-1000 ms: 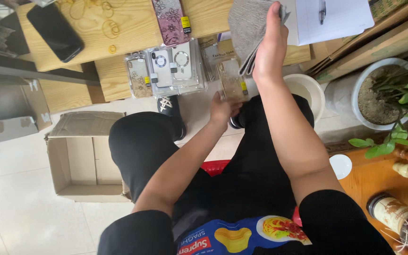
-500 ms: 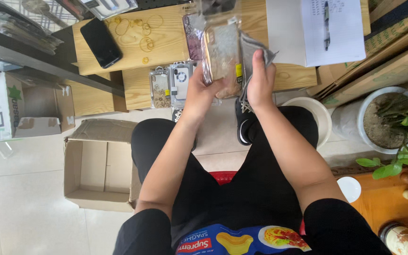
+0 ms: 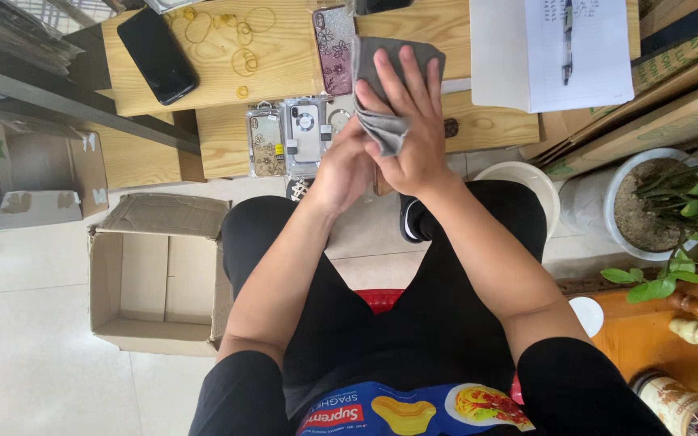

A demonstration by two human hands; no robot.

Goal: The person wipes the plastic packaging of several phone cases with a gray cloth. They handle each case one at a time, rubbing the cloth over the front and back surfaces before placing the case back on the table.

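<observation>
- Grey cloth: pressed under the right hand, fingers spread flat over it, held above the tabletop edge.
- Left hand: curled closed against the right palm from below; what it grips cannot be made out.
- Packaged phone cases: laid side by side on the lower tabletop, just left of the hands.
- Black phone: lying flat, upper left.
- Open cardboard box: on the floor, beside the left knee.
- Potted plant: at the right.
</observation>
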